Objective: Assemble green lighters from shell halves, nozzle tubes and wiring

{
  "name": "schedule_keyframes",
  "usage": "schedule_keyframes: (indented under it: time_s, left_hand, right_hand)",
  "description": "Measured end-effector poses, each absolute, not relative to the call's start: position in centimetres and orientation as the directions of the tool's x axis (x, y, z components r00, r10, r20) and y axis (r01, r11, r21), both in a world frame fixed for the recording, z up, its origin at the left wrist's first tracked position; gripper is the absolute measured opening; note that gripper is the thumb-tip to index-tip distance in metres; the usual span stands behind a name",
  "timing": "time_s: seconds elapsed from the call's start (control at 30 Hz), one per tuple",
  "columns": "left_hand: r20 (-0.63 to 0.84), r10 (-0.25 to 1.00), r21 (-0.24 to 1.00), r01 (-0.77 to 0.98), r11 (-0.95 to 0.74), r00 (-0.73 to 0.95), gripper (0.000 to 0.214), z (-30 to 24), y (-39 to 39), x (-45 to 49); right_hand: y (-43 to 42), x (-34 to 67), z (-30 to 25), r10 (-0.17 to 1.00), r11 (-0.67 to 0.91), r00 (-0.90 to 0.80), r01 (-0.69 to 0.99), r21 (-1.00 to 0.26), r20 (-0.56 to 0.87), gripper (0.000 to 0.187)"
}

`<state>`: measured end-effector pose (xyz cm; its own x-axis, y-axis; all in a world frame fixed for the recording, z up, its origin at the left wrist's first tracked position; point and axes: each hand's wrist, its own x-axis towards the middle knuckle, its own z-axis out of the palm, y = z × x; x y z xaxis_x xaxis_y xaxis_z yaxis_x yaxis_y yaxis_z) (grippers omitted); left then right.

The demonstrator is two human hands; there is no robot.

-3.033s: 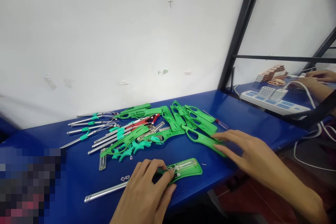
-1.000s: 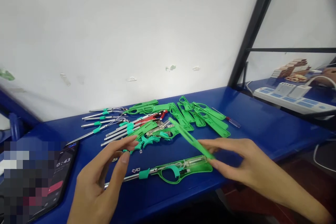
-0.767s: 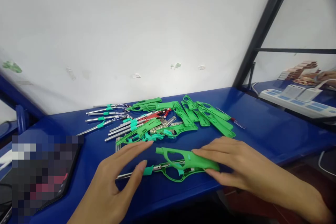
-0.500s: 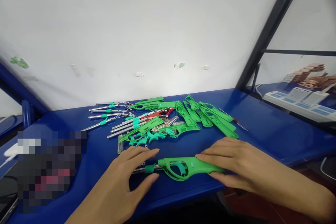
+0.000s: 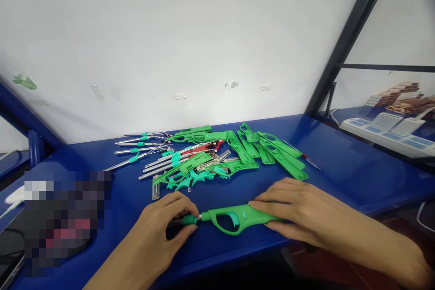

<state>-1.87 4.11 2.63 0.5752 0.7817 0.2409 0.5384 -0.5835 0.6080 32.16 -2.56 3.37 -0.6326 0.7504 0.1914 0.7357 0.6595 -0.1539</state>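
Note:
A green plastic lighter [image 5: 234, 218] with a teal trigger lies near the front edge of the blue table [image 5: 340, 176], both shell halves together. My left hand [image 5: 159, 229] is curled round its metal tube end beside a teal collar [image 5: 189, 220]. My right hand [image 5: 299, 210] lies over the rear of the green handle, fingers pressed on it.
Behind lies a heap of green shell halves [image 5: 272, 152], teal-collared metal tubes [image 5: 136, 149], a red part [image 5: 200, 148] and teal triggers [image 5: 190, 179]. A small red-handled screwdriver [image 5: 307, 158] lies to the right. A white power strip [image 5: 384, 129] sits on the neighbouring bench. A blurred patch covers the left.
My right hand picked a green shell half from the pile and laid it over the open lighter body. Both hands then closed on the joined lighter, the left onto the tube end.

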Motion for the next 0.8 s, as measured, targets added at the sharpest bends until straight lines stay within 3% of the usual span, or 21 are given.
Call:
schedule_keyframes:
  time_s: [0.27, 0.4, 0.57, 0.8]
  left_hand:
    - [0.183, 0.777, 0.554, 0.590, -0.587, 0.602, 0.016, 2.8, 3.6, -2.1]
    - [0.297, 0.751, 0.480, 0.587, -0.652, 0.590, 0.019, 2.0, 3.5, -1.5]
    - [0.450, 0.608, 0.377, 0.478, -0.793, 0.653, 0.024, 1.2, 3.9, -0.3]
    - [0.525, 0.529, 0.263, 0.464, -0.846, 0.667, 0.030, 1.0, 3.8, 0.4]
  right_hand:
    - [-2.5, 31.8, 3.6, 0.766, 0.642, -0.617, 0.747, -0.173, 0.178, 0.042]
    - [-2.7, 31.6, 3.7, 0.790, 0.612, -0.588, 0.770, -0.180, 0.171, 0.039]
    - [-3.1, 31.5, 3.5, 0.805, 0.593, -0.568, 0.783, -0.190, 0.170, 0.034]
    - [-3.2, 31.6, 2.7, 0.805, 0.593, -0.565, 0.778, -0.209, 0.181, 0.041]
